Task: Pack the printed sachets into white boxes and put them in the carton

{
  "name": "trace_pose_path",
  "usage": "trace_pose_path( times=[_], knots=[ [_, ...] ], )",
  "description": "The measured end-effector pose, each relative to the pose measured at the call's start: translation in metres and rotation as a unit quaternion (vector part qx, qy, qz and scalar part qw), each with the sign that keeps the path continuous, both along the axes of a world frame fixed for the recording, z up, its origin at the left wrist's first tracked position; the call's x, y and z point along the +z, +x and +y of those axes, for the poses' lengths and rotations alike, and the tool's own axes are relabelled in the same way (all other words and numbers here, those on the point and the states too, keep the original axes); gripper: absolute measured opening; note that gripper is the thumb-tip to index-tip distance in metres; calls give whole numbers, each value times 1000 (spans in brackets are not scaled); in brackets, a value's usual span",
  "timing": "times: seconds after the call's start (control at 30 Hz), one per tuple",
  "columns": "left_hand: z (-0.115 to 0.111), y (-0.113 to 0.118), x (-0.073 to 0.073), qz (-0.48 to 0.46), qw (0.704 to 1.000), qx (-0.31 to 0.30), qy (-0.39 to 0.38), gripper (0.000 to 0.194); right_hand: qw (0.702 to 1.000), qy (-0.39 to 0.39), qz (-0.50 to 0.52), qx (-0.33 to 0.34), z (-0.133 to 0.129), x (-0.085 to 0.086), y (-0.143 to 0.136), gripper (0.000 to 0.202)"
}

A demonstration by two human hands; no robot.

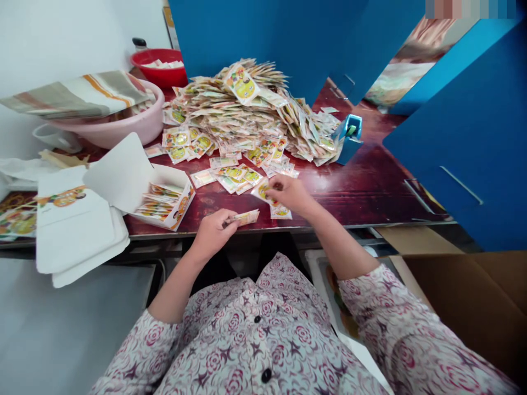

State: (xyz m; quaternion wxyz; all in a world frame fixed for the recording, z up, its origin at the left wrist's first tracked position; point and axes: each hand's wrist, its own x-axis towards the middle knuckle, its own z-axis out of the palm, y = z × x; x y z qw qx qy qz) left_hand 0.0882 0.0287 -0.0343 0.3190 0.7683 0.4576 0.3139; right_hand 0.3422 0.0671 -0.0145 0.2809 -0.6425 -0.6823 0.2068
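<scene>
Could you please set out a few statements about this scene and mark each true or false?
1. The left hand holds at least one sachet. True.
2. The open white box holds no sachets. False: a row of sachets is inside.
3. The right hand touches another sachet. True.
4. The large sachet pile lies inside the pink basin. False: it lies on the dark red table.
5. The red basin stands farther back than the pink one. True.
</scene>
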Motion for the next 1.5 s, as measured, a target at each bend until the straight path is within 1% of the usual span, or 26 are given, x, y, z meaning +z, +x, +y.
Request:
trace_pose_path(
  times=[0.07, 0.13, 0.2, 0.27, 0.3, 0.37, 0.43, 0.5, 0.6, 0.67, 0.7, 0.77, 0.83, 0.87, 0.9, 0.93, 1.0, 1.03, 1.1, 1.17, 1.23, 1.27, 1.3, 1.37, 1.43, 1.5],
  knots=[
    [0, -1, -1, -11, 1000, -3, 7, 10, 996, -10, 49, -71, -2, 0, 13, 14],
    [0, -1, -2, -14, 1000, -10, 11, 11, 993, -41, 18, -109, -8, -2, 19, 19],
    [1, -1, -4, -13, 1000, -20, 12, 11, 989, -66, -77, -108, -14, -4, 17, 28],
    [2, -1, -5, -13, 999, -32, 14, 11, 977, -79, -179, -89, -18, -5, 10, 45],
    [2, -1, -5, -14, 999, -37, 15, 11, 970, -86, -215, -80, -19, -5, 6, 53],
    [3, -1, -5, -16, 999, -45, 15, 11, 961, -108, -246, -73, -17, -4, 2, 59],
    [3, -2, -6, -11, 999, -47, 7, 11, 963, -126, -230, -67, -12, -5, 3, 54],
    [4, -4, -7, 4, 999, -45, -5, 11, 972, -129, -187, -63, -6, -9, 6, 42],
    [3, -5, -9, 5, 998, -57, 37, 9, 990, -49, -119, -57, -3, -14, 6, 22],
    [1, -4, -9, -6, 992, -74, 106, 8, 997, 10, -65, -32, -7, -14, -3, 19],
    [0, -3, -9, -7, 987, -83, 139, 8, 999, 14, -40, -3, -11, -11, -10, 19],
    [0, -1, -9, 5, 978, -98, 186, 8, 997, -17, -4, 80, -19, -5, -29, 20],
    [2, 0, -8, 17, 972, -114, 206, 9, 985, -55, 11, 164, -27, 2, -44, 17],
    [3, 0, -8, 18, 971, -123, 205, 9, 979, -68, 18, 190, -30, 5, -49, 22],
    [5, 0, -9, 17, 971, -133, 199, 11, 978, -74, 24, 196, -32, 7, -49, 32],
    [6, -1, -9, 15, 971, -140, 192, 12, 981, -74, 24, 179, -33, 8, -47, 41],
    [8, -3, -11, 9, 973, -141, 180, 14, 995, -51, -17, 90, -34, 9, -34, 50],
    [8, -4, -11, 6, 975, -136, 174, 15, 997, -37, -62, 29, -34, 9, -26, 49],
    [8, -5, -12, -4, 981, -116, 154, 17, 982, -36, -170, -75, -34, 6, -10, 40],
    [7, -4, -11, -11, 990, -82, 110, 29, 957, -63, -258, -118, -35, 2, -1, 38],
    [7, -2, -10, -6, 997, -42, 59, 48, 944, -85, -295, -119, -36, -3, 1, 43],
    [8, -1, -9, -1, 999, -30, 41, 50, 944, -89, -296, -116, -36, -6, 1, 44],
    [8, 0, -8, 6, 999, -27, 29, 45, 947, -91, -288, -113, -35, -10, 0, 43],
    [10, 0, -5, 9, 999, -37, 30, 24, 961, -94, -237, -108, -32, -15, 1, 42],
    [11, -1, -3, -5, 998, -50, 49, 10, 981, -81, -145, -102, -25, -20, 5, 47],
    [11, -2, -4, -22, 997, -53, 53, 9, 993, -38, -42, -103, -12, -21, 8, 49]
  ],
)
